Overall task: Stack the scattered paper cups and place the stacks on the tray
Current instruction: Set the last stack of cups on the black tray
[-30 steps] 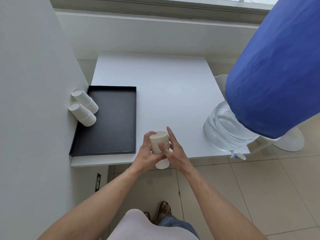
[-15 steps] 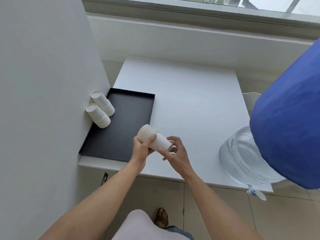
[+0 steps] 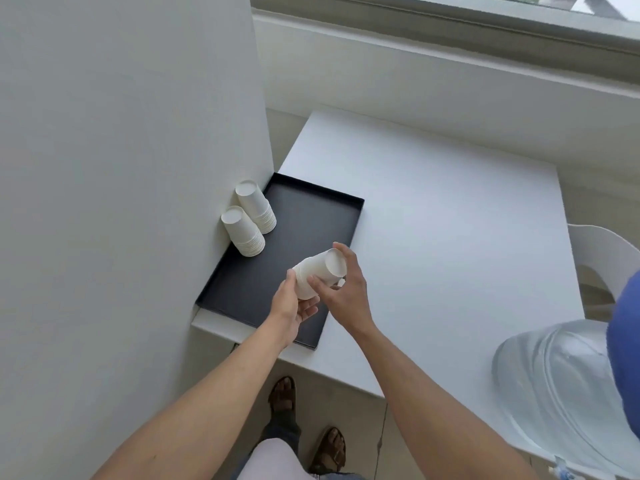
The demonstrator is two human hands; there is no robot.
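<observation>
Closest to the camera, both hands hold one stack of white paper cups [image 3: 320, 273] above the near part of the black tray [image 3: 311, 220]. The stack is tipped on its side, with its flat bottom end pointing up and away. The left hand [image 3: 292, 306] cups the wide end from below, its fingers [image 3: 308, 308] curled under it. The right hand [image 3: 346, 289] wraps the narrow end, with its fingers pressed on the side of the cups.

A little farther, two more stacks [image 3: 250, 221] stand upside down on the far left part of the tray, right against the white wall [image 3: 121, 150]. They sit just beside each other.

Beyond that, the white counter [image 3: 450, 220] shows no loose cups. So it looks like the stacking is done. What seems to be left is to set this last stack down on the tray, maybe next to the other two.
</observation>
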